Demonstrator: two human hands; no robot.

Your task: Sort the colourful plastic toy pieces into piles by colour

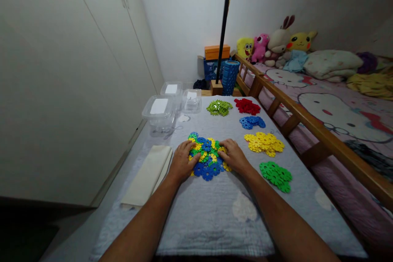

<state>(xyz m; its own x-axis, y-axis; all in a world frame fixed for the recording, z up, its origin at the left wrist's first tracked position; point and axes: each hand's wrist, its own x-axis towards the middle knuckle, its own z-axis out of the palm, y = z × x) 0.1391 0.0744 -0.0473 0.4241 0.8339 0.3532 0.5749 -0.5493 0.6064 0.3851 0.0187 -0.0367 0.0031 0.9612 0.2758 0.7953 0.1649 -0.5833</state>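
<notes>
A mixed pile of blue, yellow and green flower-shaped plastic discs (207,168) lies in the middle of the cloth-covered table. My left hand (183,159) rests on the pile's left side, fingers apart and lying over the discs. On the opposite side, my right hand (232,154) touches the pile with its fingers spread. Neither hand visibly grips a disc; some discs are partly hidden under the fingers. Sorted by colour along the right are piles of yellow discs (264,143), green discs (275,176) and blue discs (252,122). Farther back lie light-green pieces (219,107) and red pieces (247,106).
Clear plastic containers (159,108) with white labels stand at the back left. A folded cream cloth (149,176) lies left of my left arm. Beyond the table are a black pole (224,24) and a blue foam roller (230,77). A wooden bed rail (288,110) borders the right side.
</notes>
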